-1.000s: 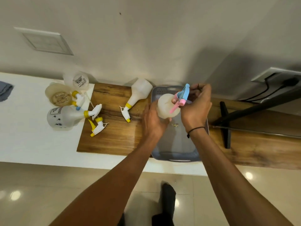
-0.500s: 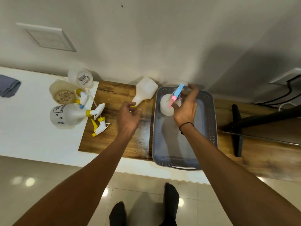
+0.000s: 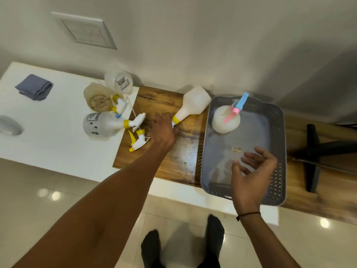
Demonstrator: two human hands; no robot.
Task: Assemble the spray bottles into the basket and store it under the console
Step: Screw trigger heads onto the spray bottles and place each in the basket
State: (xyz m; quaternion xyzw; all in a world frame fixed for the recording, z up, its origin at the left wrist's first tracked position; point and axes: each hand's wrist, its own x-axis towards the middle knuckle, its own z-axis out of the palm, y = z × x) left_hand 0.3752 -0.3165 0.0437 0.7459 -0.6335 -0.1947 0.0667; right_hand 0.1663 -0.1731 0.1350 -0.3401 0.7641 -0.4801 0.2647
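A grey perforated basket (image 3: 278, 120) sits on the wooden board (image 3: 154, 101). In its far left corner stands a white bottle (image 3: 222, 124) with a pink and blue trigger head. My right hand (image 3: 251, 171) hovers over the basket's near end, fingers spread, holding nothing. My left hand (image 3: 163, 132) rests on the board over the trigger end of a white bottle with a yellow collar (image 3: 193, 105), which lies on its side; its fingers are hidden. A loose white and yellow trigger head (image 3: 138, 141) lies just left of that hand.
Three more bottles sit at the board's left edge: a labelled one lying down (image 3: 100, 125) and two others (image 3: 98, 99) (image 3: 120, 82). A folded grey cloth (image 3: 34, 88) is on the white console top (image 3: 58, 144). A black stand (image 3: 313, 151) is right of the basket.
My right hand let go of the pink-and-blue-trigger bottle, left it standing in the basket and drew back toward me. My left hand moved left to the lying bottle's trigger end.
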